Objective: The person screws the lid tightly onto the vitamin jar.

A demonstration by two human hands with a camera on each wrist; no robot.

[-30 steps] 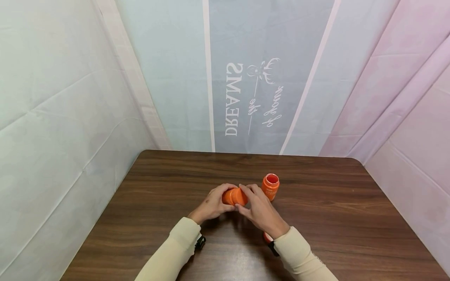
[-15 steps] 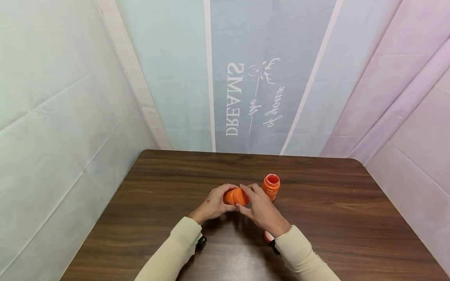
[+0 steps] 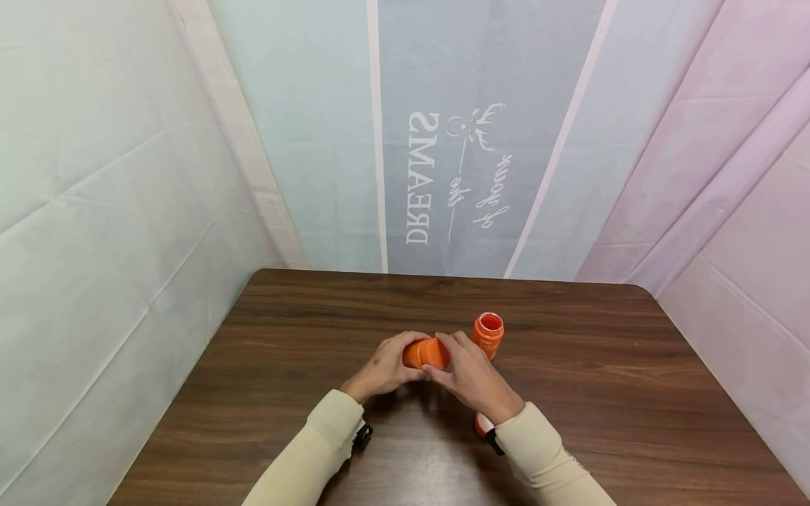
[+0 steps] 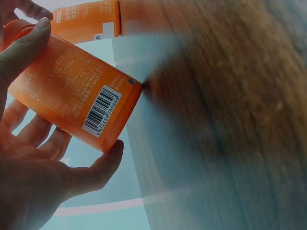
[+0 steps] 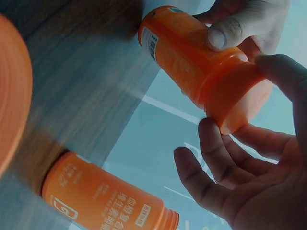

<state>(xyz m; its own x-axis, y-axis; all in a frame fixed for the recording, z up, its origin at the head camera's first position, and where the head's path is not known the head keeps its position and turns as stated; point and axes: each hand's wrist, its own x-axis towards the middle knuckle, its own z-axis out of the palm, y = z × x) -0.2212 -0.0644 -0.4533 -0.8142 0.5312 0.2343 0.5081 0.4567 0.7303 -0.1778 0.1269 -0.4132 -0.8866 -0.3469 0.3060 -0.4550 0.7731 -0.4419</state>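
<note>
My left hand [image 3: 382, 362] grips the body of an orange plastic bottle [image 4: 72, 81], tilted, its bottom corner close to the tabletop and a barcode on its label. The fingers and thumb of my right hand [image 3: 471, 372] hold the orange screw cap [image 5: 237, 93] on the bottle's neck. A second orange bottle [image 3: 486, 342] stands upright just beyond my right hand, uncapped, with its red inside showing. Partly hidden under my right wrist lies a loose cap [image 3: 483, 425], its whitish inside facing up; it also fills the left edge of the right wrist view.
Everything rests on a dark brown wood-grain table [image 3: 304, 309]. Behind it hangs a pale blue and grey cloth [image 3: 443, 140] with white lettering, and further light cloth [image 3: 126, 176] encloses the sides.
My right hand's fingers have shifted very slightly rightward on the cap. The left hand keeps its grip on the bottle, and the uncapped bottle stays in place.
</note>
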